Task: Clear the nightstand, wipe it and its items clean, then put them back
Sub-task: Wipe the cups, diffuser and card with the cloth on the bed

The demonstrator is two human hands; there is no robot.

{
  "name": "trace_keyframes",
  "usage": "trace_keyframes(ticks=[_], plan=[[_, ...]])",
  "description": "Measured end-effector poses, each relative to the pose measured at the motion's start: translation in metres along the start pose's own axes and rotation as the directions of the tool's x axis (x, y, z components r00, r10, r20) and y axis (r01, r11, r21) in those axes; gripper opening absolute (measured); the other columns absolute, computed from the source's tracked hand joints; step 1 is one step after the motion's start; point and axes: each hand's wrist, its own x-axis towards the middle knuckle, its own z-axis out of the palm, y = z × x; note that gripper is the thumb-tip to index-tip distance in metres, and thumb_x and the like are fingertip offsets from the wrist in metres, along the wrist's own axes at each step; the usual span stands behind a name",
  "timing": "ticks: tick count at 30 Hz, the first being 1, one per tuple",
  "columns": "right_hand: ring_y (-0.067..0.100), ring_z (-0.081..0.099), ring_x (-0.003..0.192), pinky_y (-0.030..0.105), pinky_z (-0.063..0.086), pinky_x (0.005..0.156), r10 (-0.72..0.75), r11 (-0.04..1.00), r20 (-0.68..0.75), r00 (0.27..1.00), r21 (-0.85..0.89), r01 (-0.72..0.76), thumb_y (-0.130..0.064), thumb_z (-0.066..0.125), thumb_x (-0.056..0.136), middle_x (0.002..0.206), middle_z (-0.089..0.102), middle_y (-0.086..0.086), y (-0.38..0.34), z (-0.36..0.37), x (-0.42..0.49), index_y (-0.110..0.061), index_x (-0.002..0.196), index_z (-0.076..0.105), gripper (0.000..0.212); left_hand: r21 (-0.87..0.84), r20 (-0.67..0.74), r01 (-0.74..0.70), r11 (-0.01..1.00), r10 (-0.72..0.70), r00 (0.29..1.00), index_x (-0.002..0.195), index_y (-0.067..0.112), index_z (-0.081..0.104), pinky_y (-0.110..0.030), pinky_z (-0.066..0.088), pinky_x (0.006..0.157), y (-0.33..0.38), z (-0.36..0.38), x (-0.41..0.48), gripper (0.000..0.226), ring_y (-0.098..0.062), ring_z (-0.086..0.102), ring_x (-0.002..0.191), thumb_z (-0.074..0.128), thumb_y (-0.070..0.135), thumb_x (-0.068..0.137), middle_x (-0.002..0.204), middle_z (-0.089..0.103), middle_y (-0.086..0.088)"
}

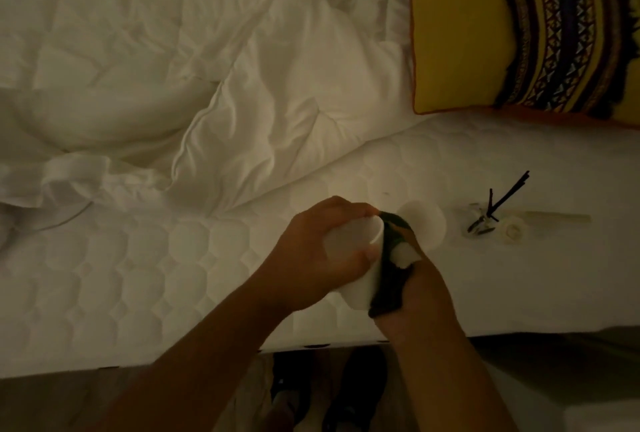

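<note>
Over the mattress [145, 276], my left hand [311, 251] grips a white cup [349, 241] turned on its side, its open mouth facing right. My right hand [422, 289] holds a dark green cloth [391, 279] pressed against the cup's rim and side. Just beyond the cloth, a second white cup or lid [426, 224] lies on the mattress. Further right lies a small glass reed diffuser [479, 222] with black sticks, beside a small white round item [512, 231] and a pale flat strip [554, 217].
A rumpled white duvet [173, 68] covers the bed's far left. A yellow patterned pillow [502, 33] sits at the top right. The mattress edge runs along the bottom, with the floor and dark shoes [332, 397] below it. A thin white cable [65, 217] lies at the left.
</note>
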Motion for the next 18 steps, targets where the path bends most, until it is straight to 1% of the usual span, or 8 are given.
trace_keyframes(ticks=[3, 5, 7, 9, 11, 14, 16, 18], plan=[[0.026, 0.073, 0.064, 0.038, 0.06, 0.054, 0.237, 0.968, 0.088, 0.968, 0.065, -0.243, -0.021, 0.061, 0.081, 0.076, 0.075, 0.012, -0.007, -0.017, -0.001, -0.007, 0.082, 0.074, 0.02, 0.029, 0.124, -0.136, 0.99, 0.131, 0.984, 0.119, 0.014, 0.065, -0.026, 0.053, 0.076, 0.007, 0.001, -0.005, 0.051, -0.017, 0.063, 0.098, 0.064, 0.041, 0.076, 0.11, 0.062, 0.0], [0.023, 0.073, 0.065, 0.037, 0.061, 0.054, 0.222, 0.975, 0.058, 0.973, -0.012, -0.222, -0.013, 0.052, 0.092, 0.075, 0.075, 0.01, -0.005, -0.022, -0.001, -0.009, 0.092, 0.067, 0.016, 0.025, 0.159, -0.162, 0.986, 0.156, 0.975, 0.12, 0.015, 0.066, -0.023, 0.051, 0.076, 0.005, 0.001, -0.004, 0.049, -0.017, 0.064, 0.098, 0.064, 0.04, 0.078, 0.11, 0.062, 0.001], [0.026, 0.072, 0.073, 0.038, 0.062, 0.061, 0.207, 0.978, 0.065, 0.976, 0.004, -0.208, -0.021, 0.057, 0.086, 0.081, 0.074, 0.013, -0.003, -0.018, -0.002, -0.009, 0.094, 0.067, 0.018, -0.001, 0.13, -0.098, 0.995, 0.097, 0.987, 0.118, 0.016, 0.067, -0.026, 0.053, 0.078, -0.002, 0.002, -0.006, 0.05, -0.017, 0.064, 0.098, 0.062, 0.044, 0.077, 0.108, 0.063, 0.0], [0.024, 0.071, 0.08, 0.038, 0.06, 0.067, 0.091, 0.994, 0.047, 0.995, -0.066, -0.088, -0.03, 0.058, 0.088, 0.089, 0.074, 0.011, 0.003, -0.014, -0.001, -0.012, 0.097, 0.07, 0.023, -0.028, 0.066, 0.001, 1.0, 0.0, 0.998, 0.116, 0.016, 0.068, -0.031, 0.055, 0.08, -0.011, 0.005, -0.009, 0.053, -0.015, 0.064, 0.097, 0.059, 0.049, 0.076, 0.105, 0.064, 0.0], [0.018, 0.071, 0.09, 0.034, 0.057, 0.074, -0.203, 0.948, -0.015, 0.979, -0.255, 0.193, -0.032, 0.057, 0.093, 0.099, 0.073, 0.004, 0.012, -0.008, 0.001, -0.024, 0.104, 0.069, 0.018, -0.01, 0.0, 0.066, 0.998, -0.066, 0.998, 0.111, 0.019, 0.069, -0.025, 0.053, 0.082, -0.019, 0.008, -0.009, 0.046, -0.01, 0.064, 0.093, 0.055, 0.05, 0.081, 0.099, 0.066, 0.003], [-0.003, 0.064, 0.089, 0.019, 0.054, 0.074, -0.633, 0.603, 0.036, 0.773, -0.603, 0.522, -0.04, 0.059, 0.09, 0.094, 0.065, -0.014, 0.031, 0.0, -0.003, -0.047, 0.101, 0.056, 0.013, -0.051, -0.06, 0.111, 0.993, -0.114, 0.992, 0.09, 0.02, 0.072, -0.02, 0.051, 0.071, -0.028, 0.01, -0.004, 0.027, -0.011, 0.065, 0.077, 0.05, 0.034, 0.096, 0.079, 0.068, 0.003], [-0.003, 0.062, 0.089, 0.015, 0.053, 0.074, -0.764, 0.356, 0.151, 0.628, -0.713, 0.605, -0.048, 0.056, 0.086, 0.095, 0.062, -0.015, 0.046, 0.003, -0.006, -0.041, 0.105, 0.052, 0.02, -0.106, -0.093, 0.176, 0.979, -0.186, 0.978, 0.079, 0.024, 0.071, -0.023, 0.052, 0.067, -0.03, 0.009, 0.001, 0.029, -0.012, 0.065, 0.069, 0.05, 0.032, 0.096, 0.07, 0.067, 0.005], [0.0, 0.058, 0.095, 0.011, 0.048, 0.081, -0.788, 0.153, 0.308, 0.532, -0.74, 0.655, -0.046, 0.056, 0.086, 0.104, 0.059, -0.006, 0.057, -0.006, -0.006, -0.031, 0.113, 0.05, 0.031, -0.124, -0.105, 0.21, 0.97, -0.224, 0.969, 0.067, 0.024, 0.068, -0.027, 0.05, 0.067, -0.033, 0.008, 0.005, 0.032, -0.011, 0.06, 0.064, 0.051, 0.036, 0.092, 0.064, 0.062, 0.003]])
